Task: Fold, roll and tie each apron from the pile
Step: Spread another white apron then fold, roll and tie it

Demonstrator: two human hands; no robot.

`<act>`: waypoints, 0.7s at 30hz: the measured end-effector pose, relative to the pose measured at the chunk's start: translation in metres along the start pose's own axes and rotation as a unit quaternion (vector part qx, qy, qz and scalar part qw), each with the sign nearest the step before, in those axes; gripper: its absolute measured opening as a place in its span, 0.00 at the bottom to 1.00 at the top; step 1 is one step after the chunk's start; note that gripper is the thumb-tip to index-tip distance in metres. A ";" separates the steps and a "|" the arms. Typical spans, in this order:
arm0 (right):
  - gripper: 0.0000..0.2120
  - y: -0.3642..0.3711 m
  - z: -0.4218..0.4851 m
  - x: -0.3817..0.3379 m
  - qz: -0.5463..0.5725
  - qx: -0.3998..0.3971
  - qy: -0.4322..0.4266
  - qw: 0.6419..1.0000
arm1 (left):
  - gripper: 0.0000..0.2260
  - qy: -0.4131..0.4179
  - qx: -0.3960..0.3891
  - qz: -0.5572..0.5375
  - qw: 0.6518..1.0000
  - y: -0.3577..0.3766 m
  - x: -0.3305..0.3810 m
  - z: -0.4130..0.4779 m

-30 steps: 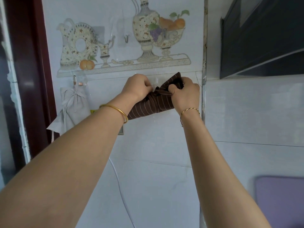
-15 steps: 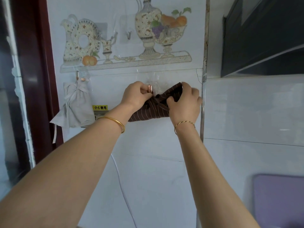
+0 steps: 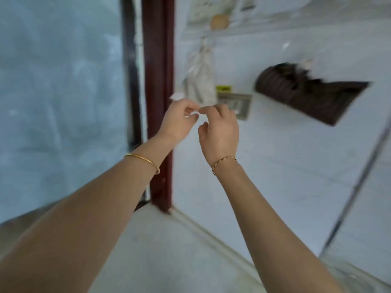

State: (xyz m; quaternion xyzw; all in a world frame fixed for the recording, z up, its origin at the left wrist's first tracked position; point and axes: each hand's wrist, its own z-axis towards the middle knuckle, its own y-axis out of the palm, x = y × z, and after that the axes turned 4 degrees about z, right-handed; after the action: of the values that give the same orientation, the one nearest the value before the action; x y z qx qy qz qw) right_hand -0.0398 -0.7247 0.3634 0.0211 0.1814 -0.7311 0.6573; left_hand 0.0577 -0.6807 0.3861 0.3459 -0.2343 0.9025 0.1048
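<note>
The frame is blurred by motion. A brown striped rolled apron (image 3: 306, 96) hangs on the tiled wall at the upper right, with no hand on it. A pale grey rolled apron (image 3: 200, 81) hangs from a hook to its left, beside the door frame. My left hand (image 3: 179, 121) and my right hand (image 3: 220, 132) are raised close together just below the grey apron. Their fingers are loosely curled and I see nothing held in them. The grey apron's lower corner shows just above my left hand.
A dark red door frame (image 3: 158, 102) with frosted glass (image 3: 63, 102) stands on the left. A wall socket (image 3: 234, 104) with a yellow label sits between the two aprons. A pale countertop (image 3: 169, 250) lies below my arms.
Both hands let go of the brown apron, which now hangs on the wall, and moved left toward the grey apron. The view swung left and down.
</note>
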 end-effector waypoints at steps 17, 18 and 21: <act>0.18 0.191 -0.347 -0.274 0.168 -0.694 -0.082 0.695 | 0.20 -0.606 0.122 0.378 0.689 -0.316 -0.238 -0.431; 0.18 0.196 -0.358 -0.285 0.170 -0.708 -0.093 0.679 | 0.20 -0.617 0.118 0.408 0.663 -0.334 -0.242 -0.446; 0.17 0.210 -0.383 -0.317 0.178 -0.738 -0.116 0.641 | 0.18 -0.644 0.081 0.480 0.590 -0.377 -0.248 -0.481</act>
State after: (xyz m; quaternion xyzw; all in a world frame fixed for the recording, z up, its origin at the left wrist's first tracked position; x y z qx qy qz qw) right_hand 0.1271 -0.3254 0.0415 -0.5237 0.5756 -0.2204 0.5881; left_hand 0.0969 -0.1215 0.0384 0.6817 -0.2985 0.3792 -0.5499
